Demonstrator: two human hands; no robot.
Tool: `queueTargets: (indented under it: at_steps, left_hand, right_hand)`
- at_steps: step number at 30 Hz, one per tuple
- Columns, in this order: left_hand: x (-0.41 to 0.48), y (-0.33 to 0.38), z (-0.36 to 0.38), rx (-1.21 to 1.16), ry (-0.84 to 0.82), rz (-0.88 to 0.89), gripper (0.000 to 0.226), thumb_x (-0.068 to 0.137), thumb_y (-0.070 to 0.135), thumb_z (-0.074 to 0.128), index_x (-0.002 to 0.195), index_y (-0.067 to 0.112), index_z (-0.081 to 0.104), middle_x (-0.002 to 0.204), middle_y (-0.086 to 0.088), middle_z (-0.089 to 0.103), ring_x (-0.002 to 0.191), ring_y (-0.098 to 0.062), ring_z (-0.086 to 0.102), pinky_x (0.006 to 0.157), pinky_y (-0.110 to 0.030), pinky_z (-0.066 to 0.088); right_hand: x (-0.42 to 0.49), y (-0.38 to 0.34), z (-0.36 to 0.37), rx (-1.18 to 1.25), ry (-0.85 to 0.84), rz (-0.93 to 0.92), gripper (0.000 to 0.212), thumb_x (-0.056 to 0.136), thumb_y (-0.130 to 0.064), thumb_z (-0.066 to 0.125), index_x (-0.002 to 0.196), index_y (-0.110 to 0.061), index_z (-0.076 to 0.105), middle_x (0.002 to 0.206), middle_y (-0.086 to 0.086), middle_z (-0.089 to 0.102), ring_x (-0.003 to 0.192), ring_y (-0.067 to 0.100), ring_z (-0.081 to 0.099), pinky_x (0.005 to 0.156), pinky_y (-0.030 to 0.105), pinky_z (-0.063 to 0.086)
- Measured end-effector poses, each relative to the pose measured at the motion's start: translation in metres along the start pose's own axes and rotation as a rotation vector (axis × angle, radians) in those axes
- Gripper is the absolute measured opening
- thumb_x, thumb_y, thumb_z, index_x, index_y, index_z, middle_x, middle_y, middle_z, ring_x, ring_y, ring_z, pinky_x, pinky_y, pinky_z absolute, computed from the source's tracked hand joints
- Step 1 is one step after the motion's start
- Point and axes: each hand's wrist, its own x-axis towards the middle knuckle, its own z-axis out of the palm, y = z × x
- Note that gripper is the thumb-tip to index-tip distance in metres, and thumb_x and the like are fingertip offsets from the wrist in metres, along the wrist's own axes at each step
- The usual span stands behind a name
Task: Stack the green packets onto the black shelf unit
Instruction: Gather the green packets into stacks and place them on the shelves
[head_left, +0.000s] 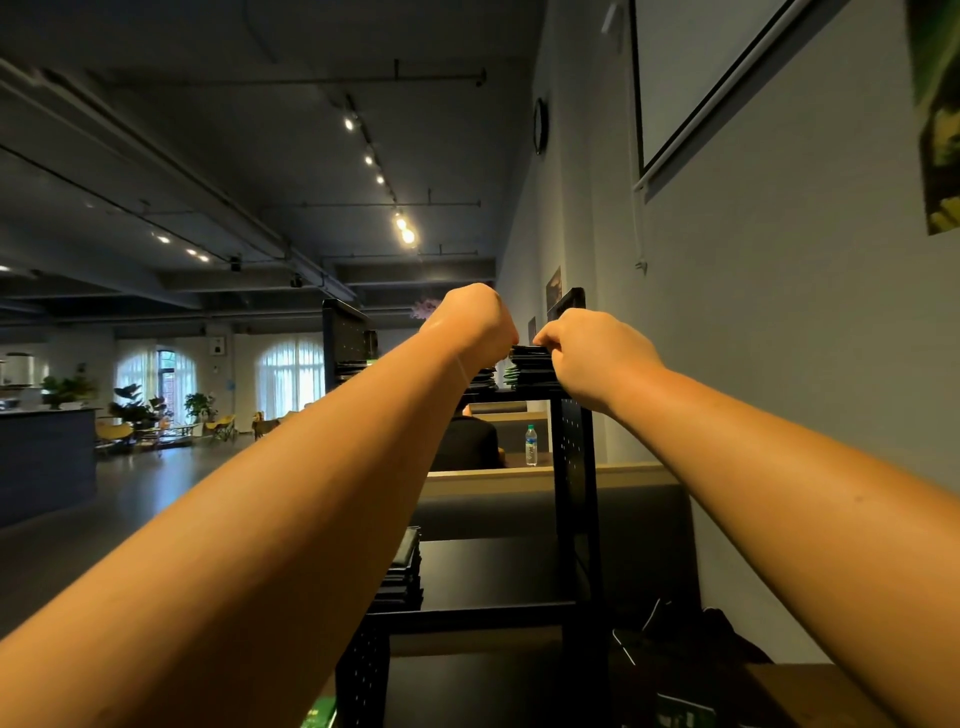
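Reaching up with both arms, I see my right hand (597, 358) pinching the top of the packets (532, 371), which are stacked on the top level of the shelf (571, 467). My left hand (478, 322) is curled at the left edge of this stack; whether it grasps anything I cannot tell. A lower stack (405, 566) lies on the shelf's middle level.

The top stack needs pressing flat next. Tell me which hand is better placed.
Probably right. The right hand has its fingers curled over the top of the stack; the left hand sits at the stack's side, fingers hidden.
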Motion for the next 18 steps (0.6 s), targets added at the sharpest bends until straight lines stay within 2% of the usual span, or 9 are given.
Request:
queueTargets:
  at_steps: [2, 3, 6, 10, 11, 14, 18]
  left_hand:
    - [0.011, -0.006, 0.004, -0.008, 0.005, -0.019, 0.062, 0.107, 0.036, 0.062, 0.165, 0.029, 0.043, 0.169, 0.0, 0.044, 0.154, -0.031, 0.043, 0.122, -0.049, 0.04]
    - [0.01, -0.007, 0.003, -0.046, 0.018, -0.026, 0.061, 0.107, 0.035, 0.063, 0.164, 0.029, 0.045, 0.167, 0.0, 0.047, 0.152, -0.032, 0.046, 0.121, -0.05, 0.041]
    - [-0.007, -0.008, 0.002, -0.199, 0.099, 0.008, 0.044, 0.103, 0.022, 0.069, 0.147, 0.021, 0.066, 0.146, -0.008, 0.065, 0.133, -0.032, 0.062, 0.114, -0.046, 0.052]
    - [-0.026, -0.012, 0.006, -0.376, 0.152, 0.035, 0.028, 0.098, 0.01, 0.07, 0.125, 0.012, 0.078, 0.12, -0.012, 0.076, 0.108, -0.029, 0.074, 0.099, -0.044, 0.062]
    - [-0.028, -0.013, 0.005, -0.397, 0.159, 0.029, 0.027, 0.098, 0.009, 0.069, 0.124, 0.011, 0.078, 0.117, -0.013, 0.076, 0.107, -0.03, 0.074, 0.098, -0.044, 0.062]
    - [-0.036, -0.017, 0.0, -0.35, 0.089, 0.01, 0.036, 0.102, 0.012, 0.072, 0.138, 0.012, 0.071, 0.134, -0.015, 0.069, 0.123, -0.034, 0.067, 0.109, -0.048, 0.056]
    - [-0.064, -0.019, -0.01, -0.359, 0.093, 0.043, 0.04, 0.102, 0.02, 0.074, 0.142, 0.016, 0.068, 0.136, -0.011, 0.067, 0.123, -0.031, 0.066, 0.108, -0.047, 0.056]
  right_hand:
    - [0.0, 0.001, 0.002, -0.022, 0.009, -0.006, 0.036, 0.107, -0.012, 0.057, 0.135, -0.027, 0.072, 0.128, 0.003, 0.069, 0.112, 0.027, 0.067, 0.094, 0.045, 0.062]
    - [0.0, 0.001, 0.002, -0.031, 0.014, -0.007, 0.035, 0.106, -0.013, 0.058, 0.135, -0.027, 0.072, 0.127, 0.003, 0.068, 0.111, 0.027, 0.067, 0.093, 0.045, 0.062]
    - [0.0, -0.001, 0.003, -0.04, 0.013, -0.013, 0.035, 0.105, -0.013, 0.059, 0.135, -0.026, 0.072, 0.127, 0.003, 0.068, 0.11, 0.028, 0.067, 0.091, 0.043, 0.062]
    - [-0.004, -0.002, 0.001, 0.003, 0.037, 0.004, 0.043, 0.105, -0.009, 0.057, 0.143, -0.026, 0.066, 0.138, 0.002, 0.064, 0.121, 0.029, 0.065, 0.097, 0.044, 0.06]
    - [-0.006, -0.003, -0.001, 0.019, 0.044, 0.009, 0.044, 0.105, -0.008, 0.056, 0.143, -0.026, 0.065, 0.14, 0.002, 0.063, 0.122, 0.029, 0.064, 0.098, 0.045, 0.06]
    - [-0.013, -0.01, -0.006, 0.062, 0.061, 0.026, 0.039, 0.104, -0.008, 0.055, 0.137, -0.024, 0.069, 0.136, 0.002, 0.062, 0.118, 0.028, 0.064, 0.094, 0.044, 0.06]
    - [-0.026, -0.024, -0.017, 0.159, 0.068, 0.074, 0.038, 0.103, -0.007, 0.055, 0.132, -0.026, 0.071, 0.137, 0.002, 0.06, 0.118, 0.03, 0.065, 0.095, 0.049, 0.061]
